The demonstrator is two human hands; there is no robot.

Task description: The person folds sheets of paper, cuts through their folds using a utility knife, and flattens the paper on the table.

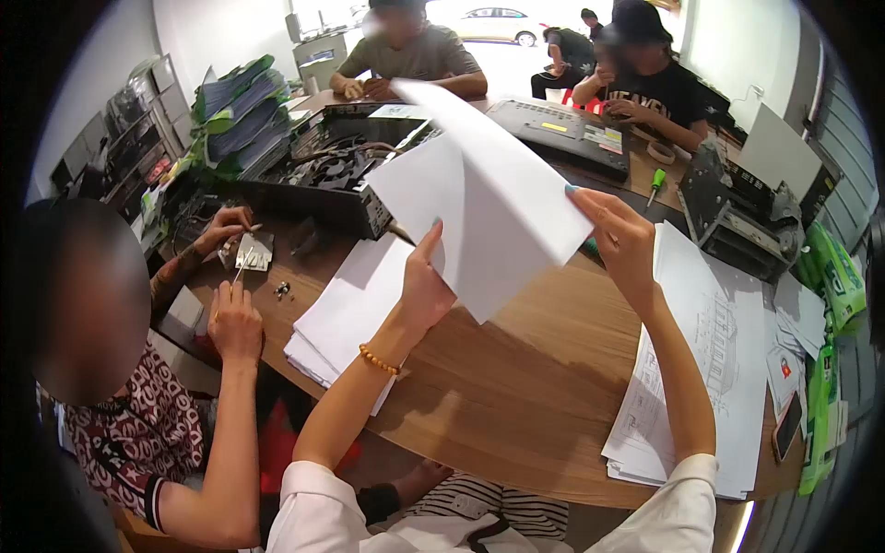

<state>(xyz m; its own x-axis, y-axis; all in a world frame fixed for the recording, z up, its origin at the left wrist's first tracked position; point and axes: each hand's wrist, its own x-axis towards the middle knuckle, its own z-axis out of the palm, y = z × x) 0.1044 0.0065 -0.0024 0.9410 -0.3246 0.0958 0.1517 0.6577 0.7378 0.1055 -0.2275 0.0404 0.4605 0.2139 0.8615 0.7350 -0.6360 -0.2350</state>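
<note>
White sheets of paper [433, 198] are held up over the table, the top one curled and lifted away from those beneath. My left hand [427, 288] grips their lower left edge, thumb on top and fingers hidden behind. At the right corner, my right hand [619, 238] pinches the raised sheet between thumb and fingers. Below my left forearm lies a stack of blank white paper [346, 300]. Under my right forearm is a pile of sheets with printed line drawings [710, 332].
An open computer case [341, 161] and a black device [562, 134] stand at the back. A green screwdriver [656, 182], a metal-framed unit [737, 217] and a phone [788, 426] are on the right. On the left, a co-worker's hands [235, 318] work with a small white part. Others sit opposite.
</note>
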